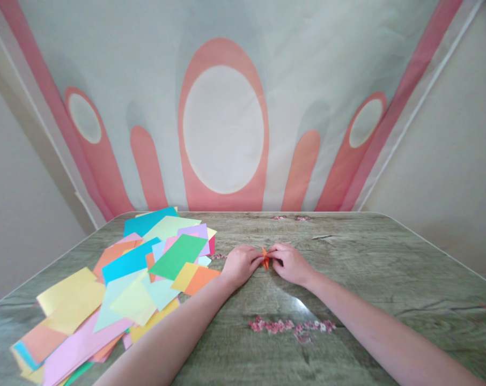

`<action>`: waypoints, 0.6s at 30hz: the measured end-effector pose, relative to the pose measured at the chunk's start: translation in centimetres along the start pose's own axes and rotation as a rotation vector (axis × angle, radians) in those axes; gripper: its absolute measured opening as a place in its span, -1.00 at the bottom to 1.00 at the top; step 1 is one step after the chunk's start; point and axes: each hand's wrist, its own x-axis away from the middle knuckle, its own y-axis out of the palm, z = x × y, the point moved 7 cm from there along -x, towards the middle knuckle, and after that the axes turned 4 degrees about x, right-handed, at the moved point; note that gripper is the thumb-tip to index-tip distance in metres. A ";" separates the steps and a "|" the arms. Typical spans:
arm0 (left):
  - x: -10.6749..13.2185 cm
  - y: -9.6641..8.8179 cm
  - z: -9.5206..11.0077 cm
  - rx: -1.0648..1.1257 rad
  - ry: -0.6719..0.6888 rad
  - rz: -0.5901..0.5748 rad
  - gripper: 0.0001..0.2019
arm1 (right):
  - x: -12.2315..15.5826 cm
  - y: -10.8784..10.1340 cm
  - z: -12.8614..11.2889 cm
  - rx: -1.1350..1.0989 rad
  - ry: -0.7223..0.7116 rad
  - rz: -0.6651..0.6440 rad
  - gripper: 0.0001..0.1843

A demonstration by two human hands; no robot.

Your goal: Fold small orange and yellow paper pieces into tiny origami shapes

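Near the middle of the table, a small folded piece of orange paper [265,259] stands between my two hands, with narrow points at its top and bottom. My left hand [243,264] pinches it from the left with fingertips and thumb. From the right, the fingers of my right hand [289,261] are closed on its other side. The fingertips cover part of the folds, so the exact shape cannot be made out.
A loose, overlapping heap of coloured paper sheets [178,257] spreads over the table's left side, beside my left forearm. The wood-patterned table [388,268] carries printed pink flowers [283,325]. Behind its far edge hangs a pink and grey backdrop [227,203].
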 end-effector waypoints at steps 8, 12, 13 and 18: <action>0.0 0.0 -0.8 0.055 -0.082 0.009 -0.78 | 0.0 -0.3 -0.2 -0.013 0.020 0.028 -0.81; 0.0 0.0 -1.0 0.083 -0.119 0.022 -0.80 | -0.1 -0.2 -0.1 -0.014 0.041 0.023 -0.82; 0.0 0.0 -1.1 0.088 -0.129 0.022 -0.80 | -0.1 -0.1 -0.1 -0.013 0.046 0.023 -0.81; -0.1 0.3 -1.3 0.083 -0.172 0.010 -0.78 | 0.0 0.1 0.1 -0.029 0.069 0.035 -0.72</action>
